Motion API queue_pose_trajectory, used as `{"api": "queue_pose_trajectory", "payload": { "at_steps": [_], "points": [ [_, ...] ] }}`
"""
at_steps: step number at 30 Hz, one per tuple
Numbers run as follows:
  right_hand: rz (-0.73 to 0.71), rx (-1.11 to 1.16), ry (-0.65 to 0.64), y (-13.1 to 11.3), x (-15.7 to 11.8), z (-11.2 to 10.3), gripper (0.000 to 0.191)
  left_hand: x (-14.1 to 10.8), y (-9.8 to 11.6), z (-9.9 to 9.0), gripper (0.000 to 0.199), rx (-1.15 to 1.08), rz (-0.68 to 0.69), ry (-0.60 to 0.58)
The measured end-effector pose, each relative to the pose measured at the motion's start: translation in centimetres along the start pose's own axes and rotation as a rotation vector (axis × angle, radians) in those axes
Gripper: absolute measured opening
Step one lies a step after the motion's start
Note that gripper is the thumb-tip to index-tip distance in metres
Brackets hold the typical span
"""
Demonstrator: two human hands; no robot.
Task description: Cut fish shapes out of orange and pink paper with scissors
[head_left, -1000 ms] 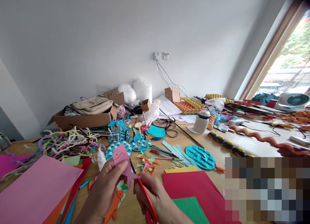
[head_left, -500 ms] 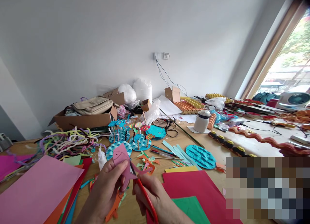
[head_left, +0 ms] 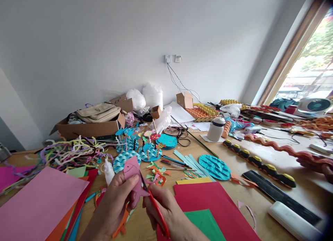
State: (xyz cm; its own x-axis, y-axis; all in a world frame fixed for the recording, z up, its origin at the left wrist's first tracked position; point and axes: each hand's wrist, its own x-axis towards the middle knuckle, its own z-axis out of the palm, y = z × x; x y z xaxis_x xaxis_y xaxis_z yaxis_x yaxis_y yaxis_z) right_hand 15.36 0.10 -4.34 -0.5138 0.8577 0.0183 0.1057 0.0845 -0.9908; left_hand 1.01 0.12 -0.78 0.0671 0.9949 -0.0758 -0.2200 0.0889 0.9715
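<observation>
My left hand pinches a pink paper cutout between thumb and fingers; it has a fish-like outline and a small drawn dot near its top. In my right hand is a pair of scissors with red handles, its dark blades lying against the cutout's right edge. A thin pink paper offcut hangs beside the blades. Under my hands, an orange paper piece lies on the wooden table. Green and orange paper scraps are scattered just beyond.
Coloured paper sheets lie at left, pink on top, and red paper at right. Behind stand a white glue bottle, blue paper discs and a white jar. A co-worker's hand shows at far right.
The cutout and scissors have shifted very slightly, with both hands keeping their hold. The view has moved a little. The far-right area, blurred out before, now shows a dark strip and white case.
</observation>
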Motion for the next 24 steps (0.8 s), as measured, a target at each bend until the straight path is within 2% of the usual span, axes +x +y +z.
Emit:
{"api": "queue_pose_trajectory", "payload": {
  "at_steps": [24],
  "points": [
    [-0.046, 0.013, -0.003, 0.74, -0.07, 0.04, 0.047, 0.19, 0.45, 0.26, 0.036, 0.013, -0.029, 0.043]
  ]
}}
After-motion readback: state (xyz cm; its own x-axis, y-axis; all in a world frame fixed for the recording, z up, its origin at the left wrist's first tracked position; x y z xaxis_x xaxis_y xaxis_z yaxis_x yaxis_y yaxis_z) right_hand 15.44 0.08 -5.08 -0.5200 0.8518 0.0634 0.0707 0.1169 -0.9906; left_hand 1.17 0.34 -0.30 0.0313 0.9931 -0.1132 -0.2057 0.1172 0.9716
